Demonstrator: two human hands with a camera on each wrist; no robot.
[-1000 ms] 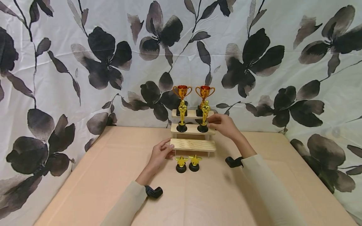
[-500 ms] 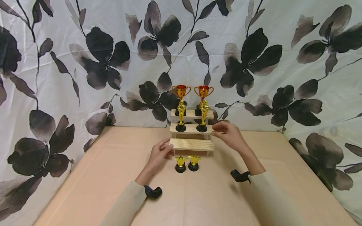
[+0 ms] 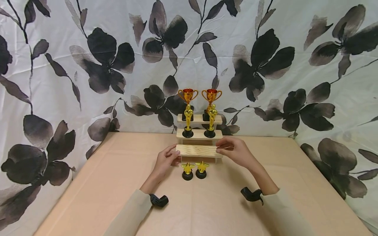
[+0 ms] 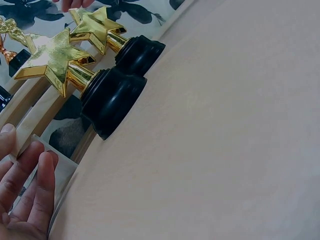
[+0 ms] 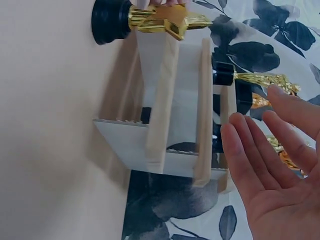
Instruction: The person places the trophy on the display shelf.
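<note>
In the head view, a three-tier wooden display stand (image 3: 197,150) has pale steps. My left hand (image 3: 163,161) grips the left end of its lowest step, and the left wrist view shows thumb and fingers at that end. My right hand (image 3: 237,151) is at the right end of that step; the right wrist view has its fingers (image 5: 255,155) nearly straight, with nothing held. Two gold figurine trophies (image 3: 188,118) on black bases stand on the middle step. Two orange-gold cup trophies (image 3: 211,95) stand on the top step, their bases partly hidden. Two gold star trophies (image 3: 202,168) stand before the stand.
A peach-coloured cloth (image 3: 195,206) covers the table. Behind it hangs a white curtain (image 3: 195,72) with dark flowers, close at the stand's back. Each wrist wears a black camera mount (image 3: 159,200).
My right hand has come away from the right-hand figurine trophy on the middle step and moved down to the lowest step's right end. The left hand stays on the stand.
</note>
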